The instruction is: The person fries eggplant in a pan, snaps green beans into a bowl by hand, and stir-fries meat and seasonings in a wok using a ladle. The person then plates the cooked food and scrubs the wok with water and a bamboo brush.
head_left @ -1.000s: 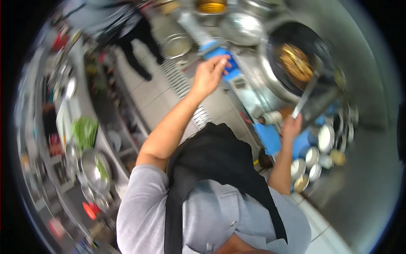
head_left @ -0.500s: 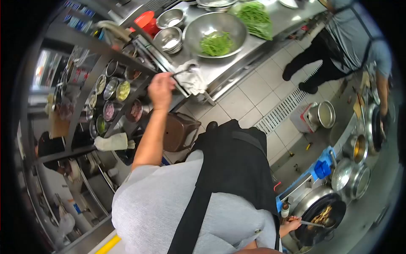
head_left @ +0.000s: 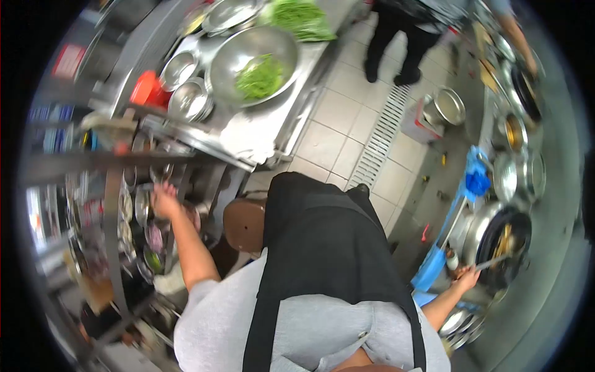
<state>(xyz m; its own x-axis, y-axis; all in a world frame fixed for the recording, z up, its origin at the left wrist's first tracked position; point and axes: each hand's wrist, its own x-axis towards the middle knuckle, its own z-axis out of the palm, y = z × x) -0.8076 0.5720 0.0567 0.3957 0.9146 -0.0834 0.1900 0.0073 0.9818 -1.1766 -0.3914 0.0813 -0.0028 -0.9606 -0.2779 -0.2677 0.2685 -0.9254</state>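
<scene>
While the right hand (head_left: 466, 277) closes round the handle of a long metal ladle (head_left: 493, 262), probably to reach yellowish-brown food (head_left: 505, 240) inside the round black wok's (head_left: 521, 224) rim, the left hand (head_left: 164, 199) is beside round steel containers (head_left: 143, 208), fingers partly curled, grip unclear; pale tiled floor (head_left: 331, 139) leaves room between.

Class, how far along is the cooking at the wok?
Apparently midway. Done: food is in the wok. In hand: the right hand holds a long-handled utensil reaching into the wok; the left hand is by the metal containers at the shelving, its hold unclear. Left, probably: finishing the cooking and dishing up, since the food lies in the wok, unplated.
</scene>
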